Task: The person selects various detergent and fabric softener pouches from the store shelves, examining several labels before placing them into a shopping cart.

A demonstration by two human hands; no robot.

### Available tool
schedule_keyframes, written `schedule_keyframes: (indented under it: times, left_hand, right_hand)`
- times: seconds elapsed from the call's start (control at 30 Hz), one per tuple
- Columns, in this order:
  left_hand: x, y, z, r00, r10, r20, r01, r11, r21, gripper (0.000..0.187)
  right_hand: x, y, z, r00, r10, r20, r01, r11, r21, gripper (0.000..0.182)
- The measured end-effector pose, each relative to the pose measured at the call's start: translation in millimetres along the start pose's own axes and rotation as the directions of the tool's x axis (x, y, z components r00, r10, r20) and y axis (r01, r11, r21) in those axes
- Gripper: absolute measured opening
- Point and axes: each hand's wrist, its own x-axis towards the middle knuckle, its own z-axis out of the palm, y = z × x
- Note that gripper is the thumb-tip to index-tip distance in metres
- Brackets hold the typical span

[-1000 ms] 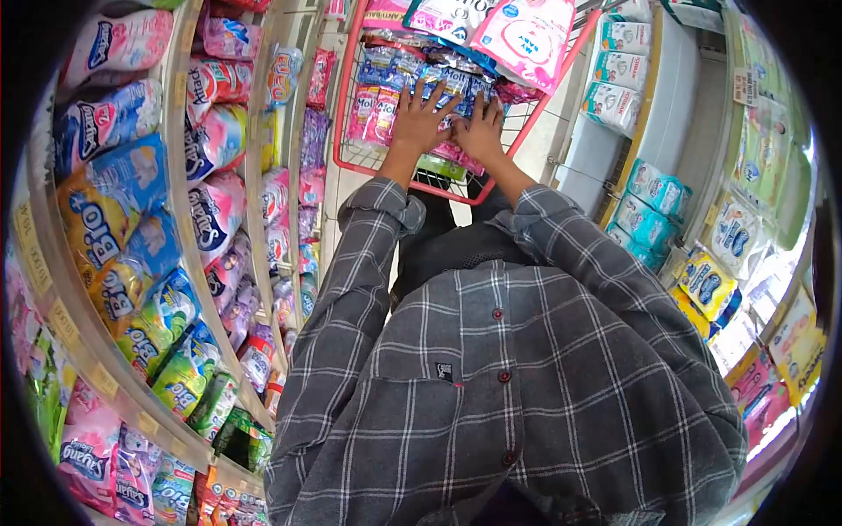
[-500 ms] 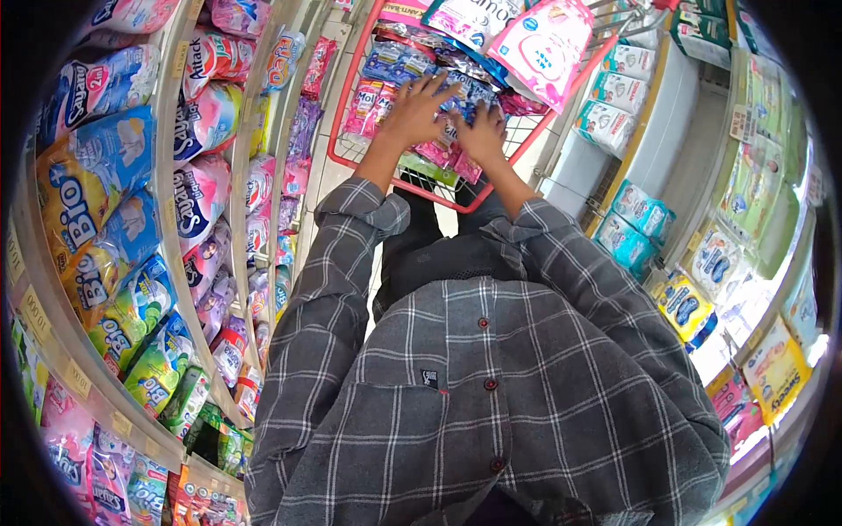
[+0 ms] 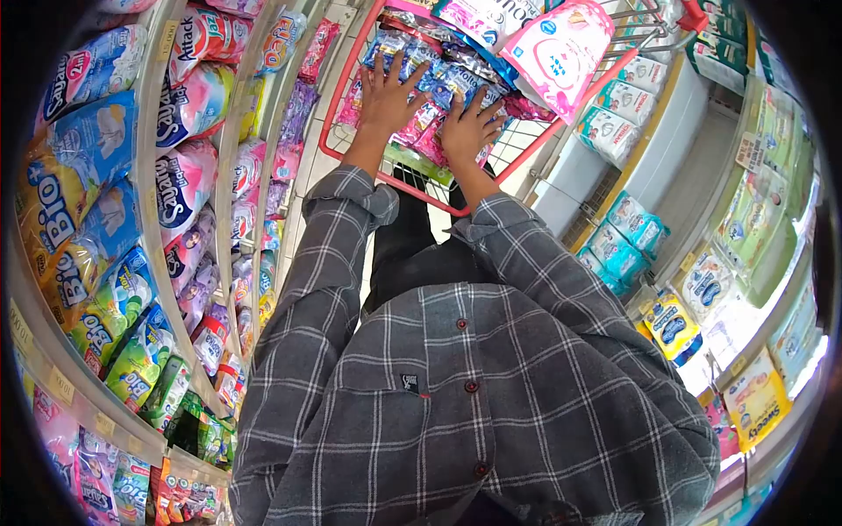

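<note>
I am watching both hands lying flat with fingers spread on the sachet strips (image 3: pixel 438 92) heaped in the red cart (image 3: pixel 412 180) straight ahead, left hand (image 3: pixel 386 96) slightly farther in than right hand (image 3: pixel 467 131), the glossy pink-and-blue strips running across the basket beneath the palms.

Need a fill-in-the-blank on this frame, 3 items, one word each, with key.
1. Both hands, left hand and right hand, rest on sachet strips in a ____ wire shopping trolley.
2. The person's grey shirt has a ____ pattern.
3. The big pouch atop the trolley is mostly ____.

Missing words: red; checked; pink
</note>
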Motion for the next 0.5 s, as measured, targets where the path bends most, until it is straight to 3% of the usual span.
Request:
schedule_keyframes:
  times: [0.17, 0.37, 0.43, 0.5]
  left_hand:
    - [0, 4, 2, 0.999, -0.042, 0.027, 0.04, 0.998, 0.05, 0.057]
    - [-7, -11, -8, 0.999, 0.009, -0.052, -0.013, 0.997, -0.076, 0.058]
    - [-22, -9, -34, 0.995, -0.01, -0.099, -0.009, 0.982, -0.188, 0.051]
    - [-46, -18, -46, 0.991, -0.024, -0.13, -0.023, 0.939, -0.344, 0.047]
  right_hand:
    - [8, -2, 4, 0.993, 0.051, 0.103, -0.052, 0.999, 0.006, 0.069]
    - [34, 7, -25, 0.916, 0.067, 0.395, -0.1, 0.993, 0.065, 0.098]
    - [44, 32, -30, 0.919, -0.12, 0.375, 0.064, 0.985, 0.158, 0.095]
    - [60, 56, -45, 0.807, -0.359, 0.469, 0.227, 0.922, 0.315, 0.091]
